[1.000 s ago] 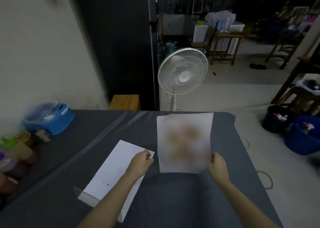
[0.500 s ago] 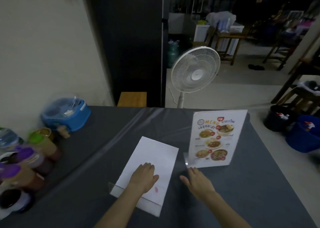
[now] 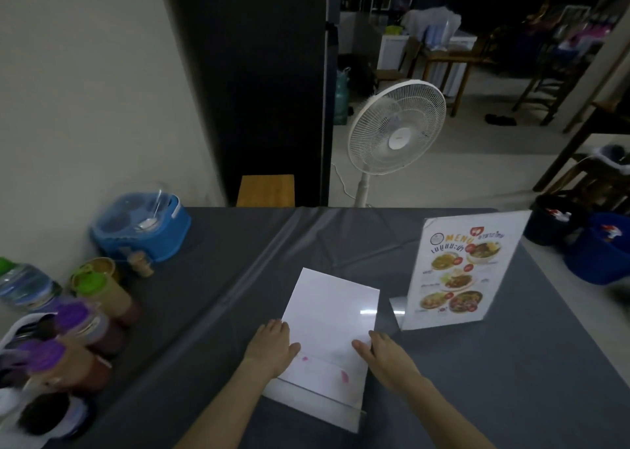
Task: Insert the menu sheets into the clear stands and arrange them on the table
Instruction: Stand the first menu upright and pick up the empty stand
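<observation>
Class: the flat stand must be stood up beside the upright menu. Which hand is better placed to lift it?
Probably the right hand: it rests on the flat stand's edge nearest the upright menu.

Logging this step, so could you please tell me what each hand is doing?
Left hand: open, flat on the lying stand.
Right hand: open, resting on its right edge.

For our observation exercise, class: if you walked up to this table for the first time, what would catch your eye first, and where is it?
The colourful menu stand draws the eye first, standing upright at the right side of the grey table. Next comes the second stand lying flat at the near middle, white side up, with the left hand and right hand on its two edges. Purple- and green-capped bottles crowd the left edge.
</observation>
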The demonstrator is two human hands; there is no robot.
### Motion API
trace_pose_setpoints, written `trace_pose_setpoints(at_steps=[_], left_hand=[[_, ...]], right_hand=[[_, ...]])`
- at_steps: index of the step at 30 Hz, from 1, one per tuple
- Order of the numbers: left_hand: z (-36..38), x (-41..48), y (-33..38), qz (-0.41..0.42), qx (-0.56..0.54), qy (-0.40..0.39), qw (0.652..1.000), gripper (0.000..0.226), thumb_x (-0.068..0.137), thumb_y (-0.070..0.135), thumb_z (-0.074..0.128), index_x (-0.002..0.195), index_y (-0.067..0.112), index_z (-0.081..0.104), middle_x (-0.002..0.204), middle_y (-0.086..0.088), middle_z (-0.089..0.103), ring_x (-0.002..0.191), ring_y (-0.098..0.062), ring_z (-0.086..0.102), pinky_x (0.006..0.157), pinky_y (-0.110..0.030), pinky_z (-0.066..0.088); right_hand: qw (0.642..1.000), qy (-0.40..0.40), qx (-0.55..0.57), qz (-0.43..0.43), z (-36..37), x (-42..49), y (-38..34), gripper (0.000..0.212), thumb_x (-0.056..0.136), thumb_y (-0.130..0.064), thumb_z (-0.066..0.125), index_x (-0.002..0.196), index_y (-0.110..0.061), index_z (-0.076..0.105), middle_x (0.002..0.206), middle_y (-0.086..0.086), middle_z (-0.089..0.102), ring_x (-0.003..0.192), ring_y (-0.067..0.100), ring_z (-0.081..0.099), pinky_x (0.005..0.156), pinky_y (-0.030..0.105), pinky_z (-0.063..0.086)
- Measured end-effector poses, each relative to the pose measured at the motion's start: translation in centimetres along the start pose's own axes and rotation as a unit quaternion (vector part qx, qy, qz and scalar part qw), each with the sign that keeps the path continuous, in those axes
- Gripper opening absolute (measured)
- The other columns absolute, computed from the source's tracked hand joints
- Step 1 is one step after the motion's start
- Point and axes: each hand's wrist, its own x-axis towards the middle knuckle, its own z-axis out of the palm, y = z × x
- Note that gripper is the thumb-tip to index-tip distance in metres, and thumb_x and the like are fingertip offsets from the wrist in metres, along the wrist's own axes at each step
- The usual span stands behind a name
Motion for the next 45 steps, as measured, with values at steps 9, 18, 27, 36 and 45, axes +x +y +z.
trace_pose_setpoints(at_steps=[9, 18, 27, 36, 45], left_hand=[[-0.3, 1.7, -0.8, -0.052, -0.138, -0.032, 0.989, 0.054, 0.101, 0.04, 0.033, 0.134, -0.001, 0.042, 0.141, -0.016, 0.04, 0.128, -0.029, 0.043, 0.109, -0.038, 0.035], [0.3, 2.8, 0.2, -0.063, -0.155, 0.005, 0.986, 0.047, 0.103, 0.037, 0.029, 0.122, -0.001, 0.05, 0.13, -0.018, 0.042, 0.113, -0.026, 0.042, 0.106, -0.038, 0.034], [0.5, 3.1, -0.1, -0.068, -0.182, -0.007, 0.981, 0.048, 0.099, 0.041, 0.038, 0.12, -0.001, 0.049, 0.132, -0.016, 0.036, 0.121, -0.028, 0.038, 0.109, -0.037, 0.033], [-1.2, 2.2, 2.3, -0.082, -0.266, -0.037, 0.96, 0.056, 0.094, 0.049, 0.042, 0.118, 0.0, 0.052, 0.132, -0.017, 0.043, 0.126, -0.032, 0.041, 0.106, -0.04, 0.038], [-8.7, -0.4, 5.5, 0.007, -0.498, -0.106, 0.861, 0.058, 0.069, 0.069, 0.065, 0.116, 0.037, 0.054, 0.129, 0.018, 0.045, 0.127, -0.01, 0.044, 0.109, -0.032, 0.034]], right_hand=[[0.993, 0.016, 0.089, 0.078, 1.8, 3.1, 0.1, 0.057, 0.088, -0.063, 0.036, 0.094, -0.009, 0.055, 0.095, 0.008, 0.06, 0.09, 0.023, 0.063, 0.08, 0.032, 0.051], [0.976, 0.042, 0.155, 0.144, 0.9, 4.9, -1.3, 0.04, 0.093, -0.046, 0.048, 0.088, -0.006, 0.048, 0.087, 0.006, 0.055, 0.077, 0.02, 0.053, 0.056, 0.022, 0.039], [0.918, 0.083, 0.306, 0.238, 0.8, 6.2, -0.6, 0.04, 0.092, -0.033, 0.052, 0.095, 0.006, 0.061, 0.088, 0.014, 0.061, 0.071, 0.024, 0.053, 0.055, 0.027, 0.036], [0.852, 0.107, 0.48, 0.181, -1.7, 5.2, -2.7, 0.027, 0.094, -0.02, 0.04, 0.086, -0.002, 0.06, 0.08, 0.014, 0.059, 0.074, 0.026, 0.056, 0.068, 0.039, 0.052], [0.832, -0.004, 0.553, 0.044, -5.4, 3.6, -6.5, 0.035, 0.094, -0.016, 0.038, 0.105, 0.0, 0.067, 0.101, 0.021, 0.071, 0.083, 0.025, 0.064, 0.065, 0.029, 0.052]])
